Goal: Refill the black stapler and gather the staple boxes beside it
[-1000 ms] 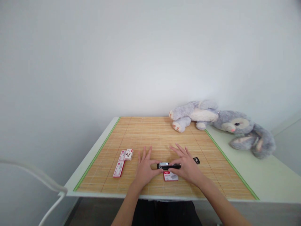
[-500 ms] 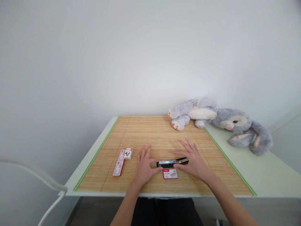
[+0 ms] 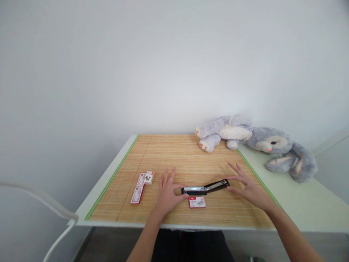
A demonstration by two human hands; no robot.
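Observation:
A black stapler (image 3: 194, 191) lies unfolded on the bamboo mat, its metal rail uncovered and its top arm swung out to the right. Thumb and forefinger of my left hand (image 3: 168, 196) hold its left end, while the other fingers stretch forward. My right hand (image 3: 249, 191) pinches the far right tip of the stapler between thumb and forefinger, its remaining fingers raised. Just below the stapler is a small red-and-white staple box (image 3: 197, 202), lying flat and touched by neither hand.
Two more red-and-white boxes (image 3: 137, 194) and a small white box (image 3: 149, 178) sit on the left of the mat (image 3: 169, 153). A grey plush rabbit (image 3: 272, 140) lies at the back right. A white cable (image 3: 40, 202) hangs at the left.
My right hand has moved right, from over the stapler's middle to its right tip, so the swung-out arm now shows fully. My left hand has stayed in place.

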